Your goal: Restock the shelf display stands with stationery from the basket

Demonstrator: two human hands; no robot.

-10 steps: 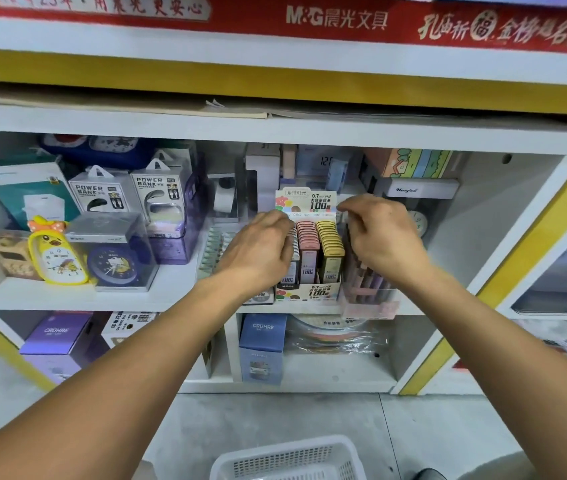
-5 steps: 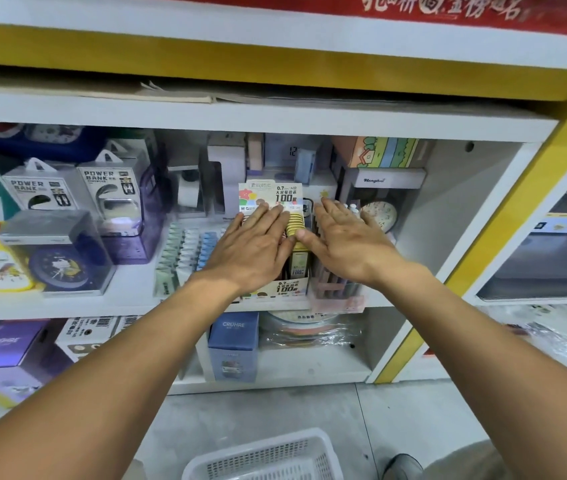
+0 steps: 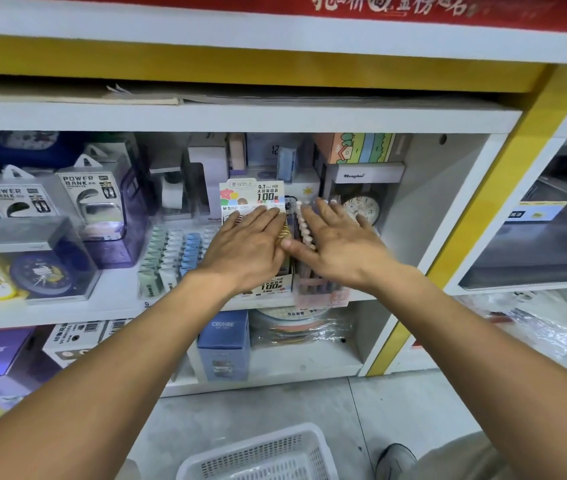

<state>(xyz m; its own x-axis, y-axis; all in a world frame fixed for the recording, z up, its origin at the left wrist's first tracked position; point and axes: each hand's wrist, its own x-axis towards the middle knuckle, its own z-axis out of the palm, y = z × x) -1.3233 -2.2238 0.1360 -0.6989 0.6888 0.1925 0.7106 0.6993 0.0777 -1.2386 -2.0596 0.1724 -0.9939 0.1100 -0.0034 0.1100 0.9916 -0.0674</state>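
Both arms reach forward; the left hand (image 3: 245, 242) lies flat on the display stand (image 3: 253, 195), the right hand (image 3: 339, 242) beside it, fingers straight, slightly spread.

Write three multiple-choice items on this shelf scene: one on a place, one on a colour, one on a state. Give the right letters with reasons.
1. Where is the white basket?
A. on the top shelf
B. on the floor below the shelf
C. in the left hand

2. What colour is the post to the right of the shelf bay?
A. yellow
B. green
C. black

3. How do the two hands lie?
A. both clenched into fists
B. flat, with straight fingers, over the display stands
C. hanging at the person's sides

Answers:
1 B: the basket sits on the grey floor at the bottom edge of the view.
2 A: the slanted post is plainly yellow.
3 B: the left hand covers the lead refill stand and the right hand lies over the pen stand, fingers extended.
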